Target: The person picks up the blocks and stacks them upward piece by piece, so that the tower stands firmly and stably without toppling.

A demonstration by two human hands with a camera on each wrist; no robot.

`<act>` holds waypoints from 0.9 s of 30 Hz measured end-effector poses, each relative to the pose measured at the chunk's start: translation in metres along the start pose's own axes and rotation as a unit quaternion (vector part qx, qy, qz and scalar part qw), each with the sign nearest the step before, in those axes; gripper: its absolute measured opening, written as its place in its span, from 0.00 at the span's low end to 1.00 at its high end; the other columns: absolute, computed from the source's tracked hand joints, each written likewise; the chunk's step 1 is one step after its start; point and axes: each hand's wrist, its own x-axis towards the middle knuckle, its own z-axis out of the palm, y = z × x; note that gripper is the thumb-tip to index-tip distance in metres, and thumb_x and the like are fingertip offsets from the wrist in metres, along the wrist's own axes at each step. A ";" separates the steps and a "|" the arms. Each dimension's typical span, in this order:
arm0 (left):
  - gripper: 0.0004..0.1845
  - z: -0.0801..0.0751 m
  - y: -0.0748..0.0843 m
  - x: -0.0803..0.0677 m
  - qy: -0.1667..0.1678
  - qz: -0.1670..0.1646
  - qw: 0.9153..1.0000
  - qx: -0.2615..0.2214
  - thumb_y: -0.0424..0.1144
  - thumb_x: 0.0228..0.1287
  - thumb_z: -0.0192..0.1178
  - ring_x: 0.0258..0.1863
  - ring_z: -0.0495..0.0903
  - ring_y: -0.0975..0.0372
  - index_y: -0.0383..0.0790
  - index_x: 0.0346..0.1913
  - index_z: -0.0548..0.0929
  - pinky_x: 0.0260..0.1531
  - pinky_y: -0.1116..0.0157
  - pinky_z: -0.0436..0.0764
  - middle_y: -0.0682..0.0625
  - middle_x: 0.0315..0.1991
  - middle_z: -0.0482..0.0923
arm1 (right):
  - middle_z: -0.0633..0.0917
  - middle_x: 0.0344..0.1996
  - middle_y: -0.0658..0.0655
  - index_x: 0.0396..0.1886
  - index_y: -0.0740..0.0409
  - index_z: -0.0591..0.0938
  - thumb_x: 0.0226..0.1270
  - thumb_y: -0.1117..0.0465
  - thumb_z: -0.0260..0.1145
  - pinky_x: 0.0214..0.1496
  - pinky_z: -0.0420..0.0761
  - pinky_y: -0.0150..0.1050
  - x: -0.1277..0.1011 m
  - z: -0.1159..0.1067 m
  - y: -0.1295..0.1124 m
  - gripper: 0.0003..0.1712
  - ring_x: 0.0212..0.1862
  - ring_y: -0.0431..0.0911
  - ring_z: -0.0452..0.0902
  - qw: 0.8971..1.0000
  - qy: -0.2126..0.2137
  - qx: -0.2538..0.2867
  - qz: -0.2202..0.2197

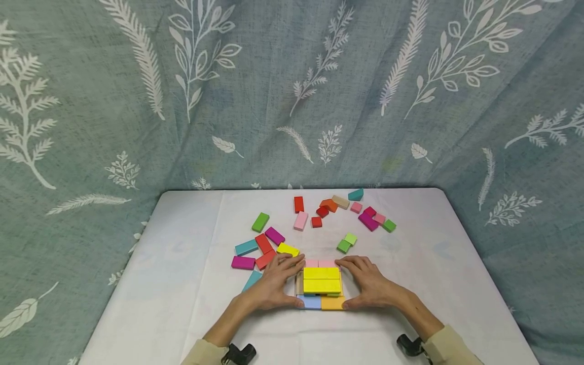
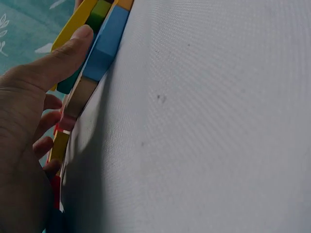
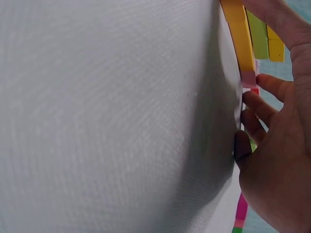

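A low stack of coloured blocks [image 1: 321,286] sits near the table's front edge. Two yellow blocks [image 1: 321,279] lie on top, a light blue block [image 1: 311,302] and an orange block [image 1: 332,303] show at the front, and pink ones [image 1: 319,263] at the back. My left hand [image 1: 283,284] presses the stack's left side, my right hand [image 1: 362,285] its right side. In the left wrist view the left hand's [image 2: 29,121] straight thumb [image 2: 73,46] lies against the blue block [image 2: 104,48]. In the right wrist view the right hand's [image 3: 277,160] fingers touch the orange block's [image 3: 241,34] edge.
Loose blocks lie scattered behind the stack: a group at the left [image 1: 255,248], a green one [image 1: 260,222], a red one [image 1: 298,204], two small green ones [image 1: 348,242] and a cluster at the back right [image 1: 365,215]. A white cloth [image 1: 182,284] covers the table; a leaf-patterned curtain [image 1: 292,91] hangs behind.
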 end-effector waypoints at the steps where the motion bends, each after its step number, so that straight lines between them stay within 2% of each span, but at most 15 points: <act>1: 0.57 0.000 0.000 0.000 0.002 -0.002 1.000 0.001 0.69 0.47 0.72 0.74 0.49 0.57 0.52 0.79 0.61 0.71 0.42 0.57 0.61 0.80 0.51 | 0.65 0.72 0.54 0.76 0.42 0.65 0.42 0.32 0.79 0.71 0.60 0.64 0.000 0.000 0.000 0.61 0.70 0.56 0.57 1.000 0.001 0.001 -0.002; 5: 0.55 0.000 0.000 -0.002 0.013 -0.020 1.000 -0.008 0.68 0.49 0.72 0.70 0.52 0.59 0.52 0.78 0.62 0.66 0.48 0.66 0.63 0.79 0.53 | 0.65 0.72 0.54 0.76 0.41 0.65 0.42 0.31 0.79 0.71 0.60 0.65 0.000 -0.001 0.000 0.61 0.70 0.56 0.57 1.000 0.002 0.000 -0.006; 9: 0.53 -0.001 -0.001 -0.004 0.019 -0.030 0.999 -0.015 0.66 0.51 0.72 0.67 0.55 0.60 0.52 0.78 0.63 0.63 0.51 0.71 0.63 0.78 0.55 | 0.65 0.72 0.53 0.76 0.41 0.64 0.41 0.32 0.79 0.71 0.60 0.65 0.000 -0.001 0.000 0.61 0.70 0.56 0.57 1.000 0.003 0.003 -0.004; 19: 0.51 -0.001 0.000 -0.005 0.010 -0.027 1.000 -0.002 0.66 0.53 0.71 0.60 0.57 0.61 0.52 0.77 0.63 0.55 0.56 0.71 0.63 0.78 0.55 | 0.65 0.72 0.54 0.76 0.42 0.65 0.41 0.33 0.80 0.71 0.60 0.65 -0.001 0.000 0.002 0.61 0.70 0.56 0.57 1.000 0.002 0.012 -0.008; 27: 0.51 -0.002 0.001 -0.005 -0.003 -0.032 0.999 0.010 0.68 0.53 0.69 0.61 0.58 0.61 0.53 0.78 0.62 0.56 0.55 0.69 0.65 0.79 0.53 | 0.64 0.72 0.52 0.76 0.40 0.64 0.40 0.31 0.80 0.71 0.61 0.65 0.001 0.000 0.002 0.62 0.71 0.55 0.56 1.000 -0.013 0.011 0.014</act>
